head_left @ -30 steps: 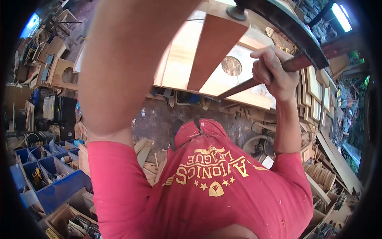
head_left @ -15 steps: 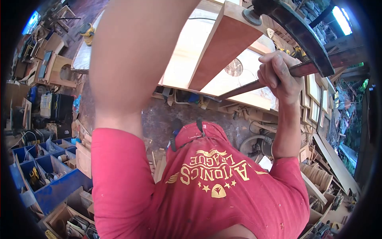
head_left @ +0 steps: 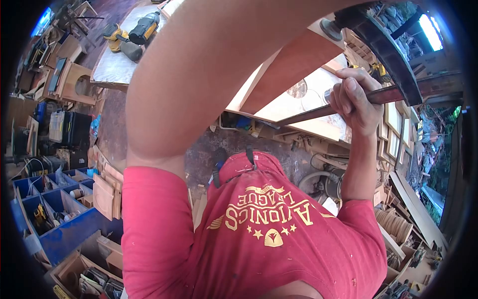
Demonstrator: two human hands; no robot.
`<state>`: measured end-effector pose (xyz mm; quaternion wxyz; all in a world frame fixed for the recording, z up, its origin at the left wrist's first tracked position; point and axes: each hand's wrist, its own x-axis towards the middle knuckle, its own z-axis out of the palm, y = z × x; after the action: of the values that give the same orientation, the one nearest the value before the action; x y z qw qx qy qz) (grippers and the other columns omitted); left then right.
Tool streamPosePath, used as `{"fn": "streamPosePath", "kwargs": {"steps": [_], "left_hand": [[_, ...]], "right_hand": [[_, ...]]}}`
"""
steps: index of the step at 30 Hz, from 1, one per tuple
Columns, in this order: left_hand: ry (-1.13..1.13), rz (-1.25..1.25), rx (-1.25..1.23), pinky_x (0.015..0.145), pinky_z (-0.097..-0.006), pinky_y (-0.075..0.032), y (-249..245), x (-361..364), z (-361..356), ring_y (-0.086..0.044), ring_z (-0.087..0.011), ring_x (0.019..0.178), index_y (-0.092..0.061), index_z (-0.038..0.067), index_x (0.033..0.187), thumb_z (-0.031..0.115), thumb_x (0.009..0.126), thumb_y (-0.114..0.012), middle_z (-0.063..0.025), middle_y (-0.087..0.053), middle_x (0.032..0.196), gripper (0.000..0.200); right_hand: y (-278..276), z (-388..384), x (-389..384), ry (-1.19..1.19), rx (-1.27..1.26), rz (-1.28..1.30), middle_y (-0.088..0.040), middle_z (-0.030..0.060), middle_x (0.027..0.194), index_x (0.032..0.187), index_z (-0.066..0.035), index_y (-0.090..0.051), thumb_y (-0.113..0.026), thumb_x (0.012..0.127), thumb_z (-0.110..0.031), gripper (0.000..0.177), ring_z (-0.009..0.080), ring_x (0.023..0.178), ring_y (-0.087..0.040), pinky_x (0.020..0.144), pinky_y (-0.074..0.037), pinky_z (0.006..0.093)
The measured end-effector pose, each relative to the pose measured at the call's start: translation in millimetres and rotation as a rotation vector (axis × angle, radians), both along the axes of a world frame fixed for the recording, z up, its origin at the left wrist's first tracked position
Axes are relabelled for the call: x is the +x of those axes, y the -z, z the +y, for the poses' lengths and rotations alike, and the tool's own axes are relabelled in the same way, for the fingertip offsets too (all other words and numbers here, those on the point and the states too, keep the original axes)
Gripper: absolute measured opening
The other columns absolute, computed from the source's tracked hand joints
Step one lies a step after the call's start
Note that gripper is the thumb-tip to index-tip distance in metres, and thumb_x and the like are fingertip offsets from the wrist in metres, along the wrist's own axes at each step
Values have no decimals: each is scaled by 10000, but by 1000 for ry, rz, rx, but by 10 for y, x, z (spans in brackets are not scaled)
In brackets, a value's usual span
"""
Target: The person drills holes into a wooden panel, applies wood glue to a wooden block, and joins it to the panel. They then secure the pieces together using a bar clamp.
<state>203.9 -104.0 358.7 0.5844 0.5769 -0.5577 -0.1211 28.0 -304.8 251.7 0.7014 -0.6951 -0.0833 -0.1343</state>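
My right hand (head_left: 357, 99) is closed around the long metal bar of a bar clamp (head_left: 387, 52), fingers curled over it. The clamp's round pad (head_left: 331, 30) sits against or close to the end of a reddish-brown wooden piece (head_left: 296, 67); contact is hard to tell. From the hand, the bar slants down-left to the near edge of a pale workbench (head_left: 318, 124). My left forearm (head_left: 209, 65) crosses the upper view toward the clamp's head, and the left hand lies beyond the top edge, out of sight.
Yellow-and-black power tools (head_left: 144, 29) lie on a bench at upper left. Blue divided bins (head_left: 74, 234) with tools stand at lower left. Wooden panels (head_left: 398, 124) and a long board (head_left: 420, 207) lean at right. A round machine part (head_left: 318, 182) sits below the bench.
My left forearm has swung to the right across the top, uncovering more power tools at left. In the view, the clamp and right hand sit slightly further right and lower; the right grip stays.
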Motion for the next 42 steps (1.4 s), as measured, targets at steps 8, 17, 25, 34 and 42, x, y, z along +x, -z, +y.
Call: {"fn": "streamPosePath", "kwargs": {"steps": [8,17,25,34,42], "left_hand": [[-96,-77,29,830,-327,-381,68,-3,31,-531,-201,936,-534,-29,1237,376,1012,-547,-139,-530,1085,464],[-207,-180,20,930,-343,-391,87,-6,27,-554,-222,1047,-511,-54,1312,382,1008,-560,-172,-553,1198,533],[-532,-322,-77,1018,-356,-400,166,-206,98,-575,-240,1146,-491,-76,1378,387,1005,-573,-201,-574,1298,600],[-577,114,-246,1044,-389,-435,1321,-756,121,-552,-246,1230,-375,-99,1458,357,911,-754,-209,-561,1320,806],[-1023,186,99,1017,-410,-428,2721,-1327,-18,-532,-289,1218,-365,-68,1467,185,804,-819,-209,-518,1348,843]], "right_hand": [[-3,-6,19,-23,-8,-35,-503,-12,600,1166,66,-637,-628,993,-150,277,64,492,-430,480,-351,256],[33,1,40,-5,9,-71,-523,-16,621,1194,73,-638,-654,972,-134,303,61,490,-426,478,-327,241],[121,6,-7,58,-62,-63,-437,-32,602,1245,77,-591,-578,1022,-125,301,65,498,-413,467,-328,245],[375,78,-84,79,-91,47,-555,-24,723,1178,6,-667,-637,1010,-165,241,52,607,-507,515,-415,215],[662,19,-174,42,-165,164,-735,77,910,1126,14,-705,-738,941,-214,296,115,837,-656,736,-544,297]]}}
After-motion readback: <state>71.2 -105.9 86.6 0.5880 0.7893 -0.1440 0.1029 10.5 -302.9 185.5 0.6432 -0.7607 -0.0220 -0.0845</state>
